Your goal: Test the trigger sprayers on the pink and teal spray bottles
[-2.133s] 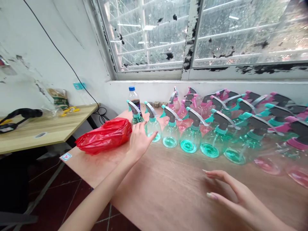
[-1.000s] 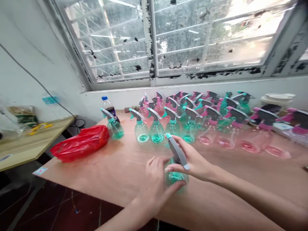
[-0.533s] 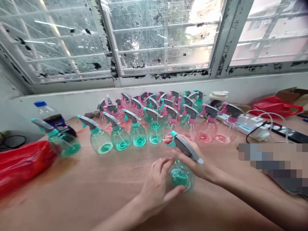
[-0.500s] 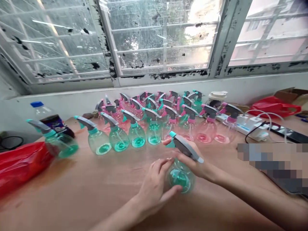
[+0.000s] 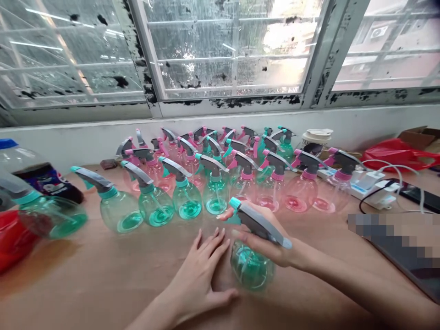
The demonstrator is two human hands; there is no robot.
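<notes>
My right hand (image 5: 266, 231) grips a green spray bottle (image 5: 252, 270) round its neck, below the grey trigger head. The bottle leans a little, and its clear body shows under my fingers. Just left of it, my left hand (image 5: 202, 268) lies with fingers spread over the table (image 5: 137, 284), apart from the bottle and holding nothing. Beyond my hands stands a front row of spray bottles, with a green spray bottle (image 5: 187, 201) on the left part and a pink spray bottle (image 5: 300, 192) on the right part. Several more pink and green ones crowd behind them.
At the left are a cola bottle (image 5: 48, 178) with a blue cap, another green spray bottle (image 5: 55, 217) and a red plastic bag (image 5: 15, 238). To the right lie a white power strip (image 5: 374, 192) with cables, a lidded cup (image 5: 316, 137) and another red bag (image 5: 395, 153).
My left hand has let go of the green spray bottle and moved left, fingers spreading. My right hand keeps its hold. Earlier, my left hand was by the bottles near the red bag; the view has swung right.
</notes>
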